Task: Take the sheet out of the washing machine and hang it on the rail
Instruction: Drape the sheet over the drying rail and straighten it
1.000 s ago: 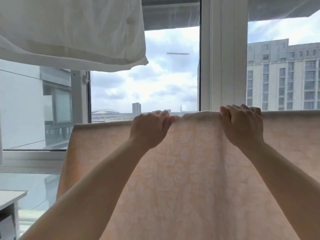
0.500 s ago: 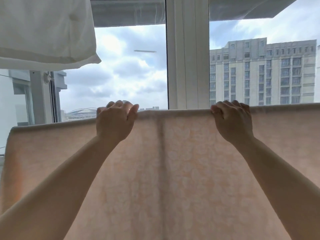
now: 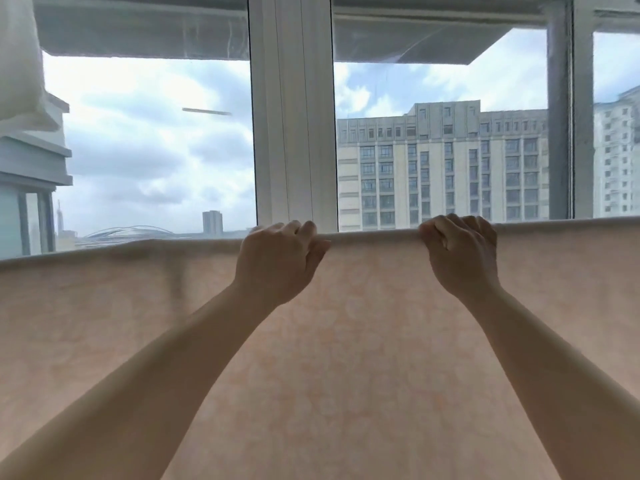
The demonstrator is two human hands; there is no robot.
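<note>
At your far left a white cloth (image 3: pixel 15 64) hangs cut off by the frame, then comes the window's white frame (image 3: pixel 294 109) with cloudy sky and a tall building (image 3: pixel 443 168) behind the glass. Your left hand (image 3: pixel 277 261) and right hand (image 3: pixel 462 254) are apart, each curled over the top edge of the peach sheet (image 3: pixel 363 341). The sheet spreads across the whole lower view, and it hides whatever it hangs over, so you cannot see the rail.

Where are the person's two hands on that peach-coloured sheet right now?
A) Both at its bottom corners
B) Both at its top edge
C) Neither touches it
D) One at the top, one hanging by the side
B: the left hand and right hand both curl over the top edge of the sheet.
</note>
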